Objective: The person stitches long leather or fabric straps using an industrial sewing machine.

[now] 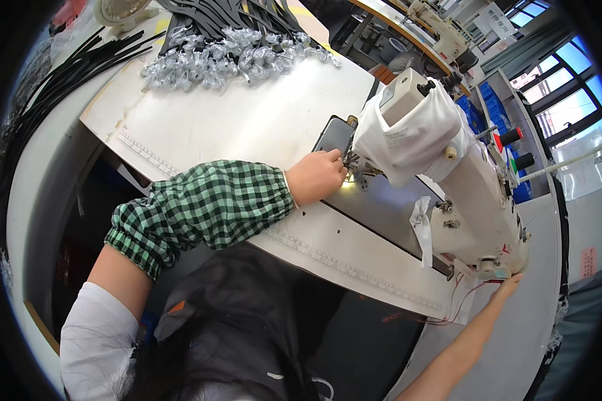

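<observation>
A white industrial sewing machine (pixel 478 180) stands on the right, its head wrapped in a white cloth (pixel 415 137). My left hand (pixel 316 177), below a green-and-black checked sleeve cover (pixel 214 204), is closed right beside the lit needle area (pixel 354 177). Whatever its fingertips pinch, if anything, is hidden. A flat dark grey piece with rounded corners and a black rim (pixel 336 136) lies just beyond that hand. My right hand (pixel 510 286) reaches to the machine's right end, near a small panel (pixel 495 273); the machine hides most of its fingers.
Black straps with many clear plastic-wrapped ends (pixel 234 57) lie on the table's far side. More black strips (pixel 60 100) hang at the left. A white strip (pixel 421 230) dangles from the machine, with red wires (pixel 455 304) below. Thread spools (pixel 512 137) stand behind.
</observation>
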`<state>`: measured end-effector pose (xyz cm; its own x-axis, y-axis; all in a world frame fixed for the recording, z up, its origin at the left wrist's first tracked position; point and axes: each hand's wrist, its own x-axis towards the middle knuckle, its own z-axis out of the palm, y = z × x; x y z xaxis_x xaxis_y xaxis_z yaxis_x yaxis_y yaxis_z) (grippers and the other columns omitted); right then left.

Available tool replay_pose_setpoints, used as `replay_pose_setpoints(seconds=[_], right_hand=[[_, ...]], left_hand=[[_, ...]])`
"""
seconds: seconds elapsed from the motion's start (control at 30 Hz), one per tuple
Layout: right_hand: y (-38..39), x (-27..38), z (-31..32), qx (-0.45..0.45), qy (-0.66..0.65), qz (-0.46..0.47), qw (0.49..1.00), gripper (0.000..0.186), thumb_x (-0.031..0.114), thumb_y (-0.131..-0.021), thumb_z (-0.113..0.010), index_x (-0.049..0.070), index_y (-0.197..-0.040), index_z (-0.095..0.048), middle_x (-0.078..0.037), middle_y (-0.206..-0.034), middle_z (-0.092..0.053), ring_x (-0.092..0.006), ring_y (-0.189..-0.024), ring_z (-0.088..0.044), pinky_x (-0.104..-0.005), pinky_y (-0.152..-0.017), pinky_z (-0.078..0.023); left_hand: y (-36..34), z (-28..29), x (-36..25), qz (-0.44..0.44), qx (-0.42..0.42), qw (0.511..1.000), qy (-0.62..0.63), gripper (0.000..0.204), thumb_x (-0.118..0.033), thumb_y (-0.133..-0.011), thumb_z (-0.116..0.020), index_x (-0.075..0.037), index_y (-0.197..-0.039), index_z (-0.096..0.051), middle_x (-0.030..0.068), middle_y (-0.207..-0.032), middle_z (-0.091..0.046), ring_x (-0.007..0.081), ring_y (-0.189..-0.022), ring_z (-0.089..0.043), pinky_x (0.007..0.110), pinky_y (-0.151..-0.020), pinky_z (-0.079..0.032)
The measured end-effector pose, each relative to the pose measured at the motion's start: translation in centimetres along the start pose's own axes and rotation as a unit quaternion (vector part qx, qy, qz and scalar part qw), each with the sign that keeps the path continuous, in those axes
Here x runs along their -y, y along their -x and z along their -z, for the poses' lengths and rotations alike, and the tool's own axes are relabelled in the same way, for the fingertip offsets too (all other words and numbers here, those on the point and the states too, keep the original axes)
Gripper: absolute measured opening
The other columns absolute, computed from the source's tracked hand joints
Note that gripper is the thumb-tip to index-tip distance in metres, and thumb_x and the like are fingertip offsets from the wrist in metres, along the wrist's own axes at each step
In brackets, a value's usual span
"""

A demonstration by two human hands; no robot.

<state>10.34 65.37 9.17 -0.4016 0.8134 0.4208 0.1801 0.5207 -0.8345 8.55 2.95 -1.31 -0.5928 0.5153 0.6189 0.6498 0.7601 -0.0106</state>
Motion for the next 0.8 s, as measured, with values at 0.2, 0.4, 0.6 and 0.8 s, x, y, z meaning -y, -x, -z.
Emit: replay_pose_setpoints(seconds=[0.2, 0.4, 0.6, 0.8], right_hand=[[-5.2, 2.0, 0.9, 0.018, 0.202, 0.132, 0.97, 0.053, 0.042, -0.091, -0.034, -0.004, -0.108, -0.052, -0.017, -0.097, -0.061, -0.0287, -0.084, -0.057, -0.0366, -0.076, -0.044], [-6.8, 0.7, -0.1, 0.108, 0.161, 0.049, 0.98, 0.048, 0.046, -0.091, -0.035, 0.002, -0.093, -0.055, -0.007, -0.074, -0.057, -0.0176, -0.06, -0.053, -0.0298, -0.05, -0.043], [-6.3, 0.8, 2.1, 0.074, 0.115, 0.051, 0.989, 0.046, 0.047, -0.091, -0.036, 0.005, -0.094, -0.054, -0.005, -0.073, -0.056, -0.0151, -0.056, -0.051, -0.0257, -0.045, -0.04], [-1.4, 1.5, -0.3, 0.086, 0.03, 0.035, 0.995, 0.046, 0.041, -0.093, -0.034, 0.0, -0.103, -0.053, -0.009, -0.089, -0.058, -0.0195, -0.076, -0.056, -0.0305, -0.063, -0.047]], left_hand=[[-0.1, 0.1, -0.1, -0.026, -0.008, 1.0, -0.008, 0.014, -0.009, -0.071, -0.055, -0.002, -0.081, -0.059, 0.0019, -0.074, -0.053, 0.0168, -0.078, -0.049, 0.026, -0.065, -0.047], [0.1, 0.3, 0.3, -0.015, 0.005, 1.0, 0.002, 0.013, -0.008, -0.07, -0.055, 0.0, -0.08, -0.058, 0.003, -0.073, -0.052, 0.0174, -0.077, -0.048, 0.025, -0.068, -0.046], [-0.4, 0.4, 0.0, -0.019, -0.015, 1.0, 0.017, 0.014, -0.008, -0.068, -0.055, 0.0, -0.079, -0.058, 0.0034, -0.073, -0.052, 0.0174, -0.076, -0.048, 0.025, -0.067, -0.045], [0.2, 0.3, 0.5, -0.011, -0.007, 1.0, 0.003, 0.013, -0.008, -0.068, -0.056, 0.0, -0.079, -0.057, 0.0033, -0.073, -0.052, 0.0174, -0.075, -0.048, 0.025, -0.066, -0.045]])
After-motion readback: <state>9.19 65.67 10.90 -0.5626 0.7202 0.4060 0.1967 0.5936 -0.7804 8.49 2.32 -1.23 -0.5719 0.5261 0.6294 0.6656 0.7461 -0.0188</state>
